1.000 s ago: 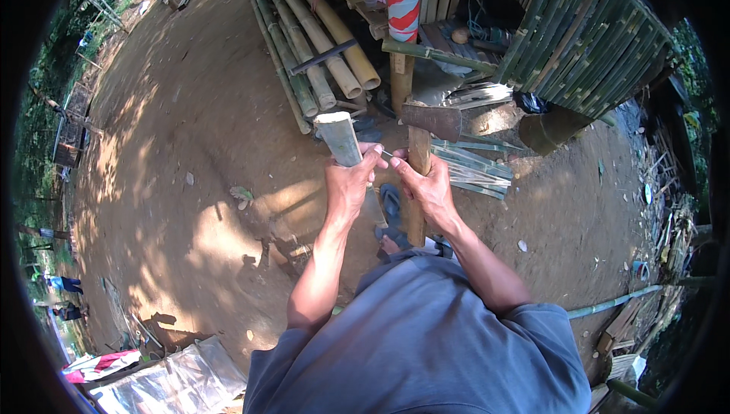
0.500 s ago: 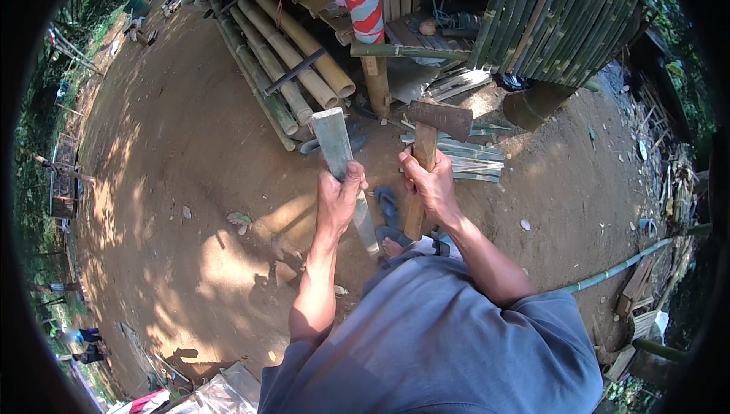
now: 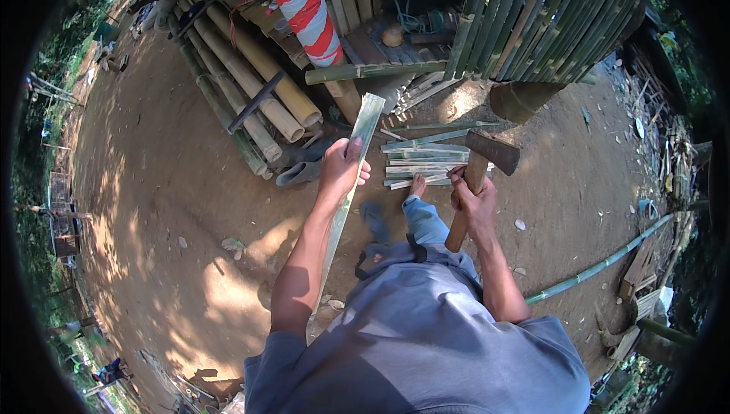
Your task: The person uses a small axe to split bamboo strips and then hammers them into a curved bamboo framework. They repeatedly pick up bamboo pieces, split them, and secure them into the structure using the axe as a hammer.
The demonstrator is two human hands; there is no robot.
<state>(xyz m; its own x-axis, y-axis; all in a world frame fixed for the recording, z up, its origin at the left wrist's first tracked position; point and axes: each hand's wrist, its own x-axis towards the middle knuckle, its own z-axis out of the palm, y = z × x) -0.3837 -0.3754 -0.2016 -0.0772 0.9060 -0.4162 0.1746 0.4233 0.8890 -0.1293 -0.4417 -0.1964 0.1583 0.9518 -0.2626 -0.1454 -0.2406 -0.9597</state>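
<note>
Left grip (image 3: 344, 173) clasps a bamboo strip (image 3: 368, 120); right grip (image 3: 474, 199) clasps a wooden-handled hatchet (image 3: 477, 169).

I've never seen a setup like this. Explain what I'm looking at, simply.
There is no machine here: these are a person's own bare hands. The view comes from a wide fisheye camera worn on the head, looking down, so straight edges bend near the rim.

The left hand grips a long bamboo slat. The right hand holds an axe by its wooden handle, head up.

On the bare earth ahead lie split bamboo strips; further left are stacked bamboo poles.
</note>
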